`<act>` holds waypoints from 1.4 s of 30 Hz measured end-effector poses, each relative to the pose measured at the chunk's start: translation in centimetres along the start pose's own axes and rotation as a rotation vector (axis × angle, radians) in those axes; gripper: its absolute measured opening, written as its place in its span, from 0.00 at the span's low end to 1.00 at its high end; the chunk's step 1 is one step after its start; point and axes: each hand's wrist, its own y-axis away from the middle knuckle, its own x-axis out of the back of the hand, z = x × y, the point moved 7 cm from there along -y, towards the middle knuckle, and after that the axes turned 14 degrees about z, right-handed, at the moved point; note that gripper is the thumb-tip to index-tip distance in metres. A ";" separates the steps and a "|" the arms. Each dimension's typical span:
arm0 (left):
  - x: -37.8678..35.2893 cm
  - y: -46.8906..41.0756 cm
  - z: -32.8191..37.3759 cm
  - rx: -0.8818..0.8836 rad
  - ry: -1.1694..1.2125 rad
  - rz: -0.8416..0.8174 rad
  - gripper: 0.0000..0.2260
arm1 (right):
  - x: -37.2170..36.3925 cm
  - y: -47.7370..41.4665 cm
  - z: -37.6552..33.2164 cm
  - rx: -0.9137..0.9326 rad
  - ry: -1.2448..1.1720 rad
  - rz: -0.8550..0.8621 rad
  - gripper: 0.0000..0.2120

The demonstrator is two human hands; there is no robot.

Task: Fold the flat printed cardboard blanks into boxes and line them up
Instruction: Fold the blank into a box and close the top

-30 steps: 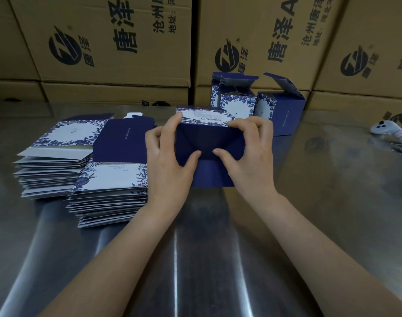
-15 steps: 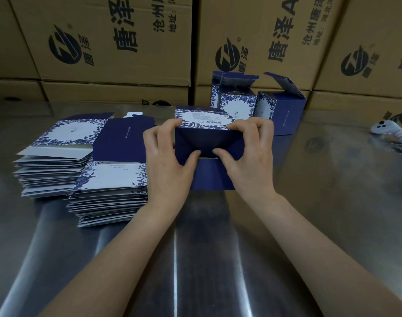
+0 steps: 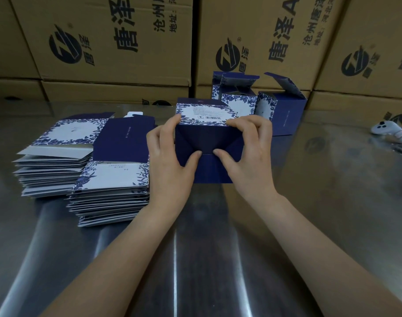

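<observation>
A navy box with a blue-and-white floral panel [image 3: 208, 138] stands on the steel table [image 3: 332, 191] between my hands. My left hand [image 3: 167, 154] grips its left side, thumb pressing the dark bottom flaps at the middle. My right hand [image 3: 249, 152] grips the right side, thumb meeting the left thumb on the flaps. Two stacks of flat printed blanks [image 3: 58, 161] [image 3: 113, 188] lie to the left. Two folded boxes [image 3: 237, 99] [image 3: 283, 113] with lids up stand behind, side by side.
Large brown shipping cartons [image 3: 117, 42] form a wall along the table's far edge. A white handheld controller [image 3: 392, 132] lies at the right edge of the table.
Both thumbs have pushed the dark bottom flaps further in and closer together, and the box sits a little more upright. The stacks and folded boxes have not moved.
</observation>
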 end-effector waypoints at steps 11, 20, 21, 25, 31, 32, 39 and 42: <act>-0.3 0.0 0.0 0.000 0.025 -0.055 0.33 | -0.2 0.1 0.1 -0.038 -0.043 -0.076 0.24; -0.3 0.2 0.7 -0.085 0.071 -0.073 0.31 | -0.3 0.2 -0.1 -0.147 -0.137 -0.096 0.20; -0.3 0.2 1.0 -0.117 0.062 -0.084 0.31 | -0.3 0.2 0.0 -0.185 -0.153 -0.094 0.20; -0.8 0.7 2.5 -0.224 0.029 -0.170 0.29 | -0.6 0.7 1.2 -0.476 -0.235 -0.111 0.19; -0.9 1.5 4.1 -0.314 0.001 -0.214 0.27 | -1.4 1.3 2.4 -0.755 -0.379 -0.166 0.22; -0.9 1.5 4.2 -0.307 0.018 -0.222 0.28 | -1.4 1.4 2.6 -0.776 -0.373 -0.174 0.23; -1.0 1.7 3.5 -0.217 0.150 -0.265 0.28 | -2.0 2.3 4.2 -0.957 -0.500 -0.171 0.31; -0.2 0.8 3.1 -0.142 0.247 -0.133 0.24 | -2.0 2.4 5.6 -1.044 -0.649 -0.134 0.27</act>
